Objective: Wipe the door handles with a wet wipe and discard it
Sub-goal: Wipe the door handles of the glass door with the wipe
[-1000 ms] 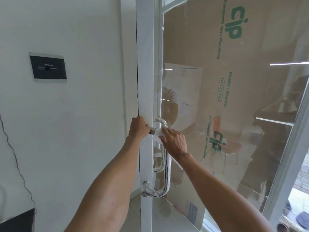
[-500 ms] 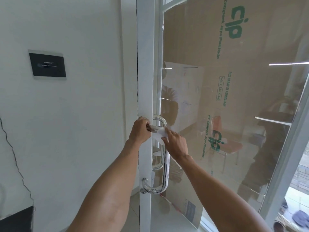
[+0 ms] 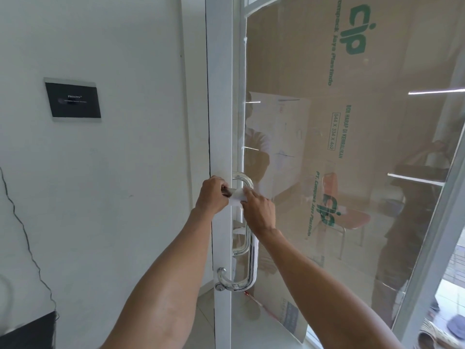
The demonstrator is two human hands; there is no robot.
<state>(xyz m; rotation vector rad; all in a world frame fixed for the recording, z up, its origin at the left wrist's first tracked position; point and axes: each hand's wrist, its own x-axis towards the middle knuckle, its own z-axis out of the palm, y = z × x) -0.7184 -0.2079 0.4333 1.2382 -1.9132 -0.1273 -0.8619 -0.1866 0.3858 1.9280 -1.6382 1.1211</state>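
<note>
A chrome D-shaped door handle is fixed to the white frame of a glass door. A second chrome handle shows behind the glass. My left hand is closed around the top horizontal end of the near handle. My right hand presses a white wet wipe against the handle's upper bend, just right of my left hand. Most of the wipe is hidden under my fingers.
A white wall on the left carries a black plaque and a thin hanging cable. Cardboard with green print stands behind the glass. A dark box corner sits low left.
The view has shifted slightly. My right hand with the wipe has edged up and left along the handle's top bend, closer to my left hand, which keeps its grip.
</note>
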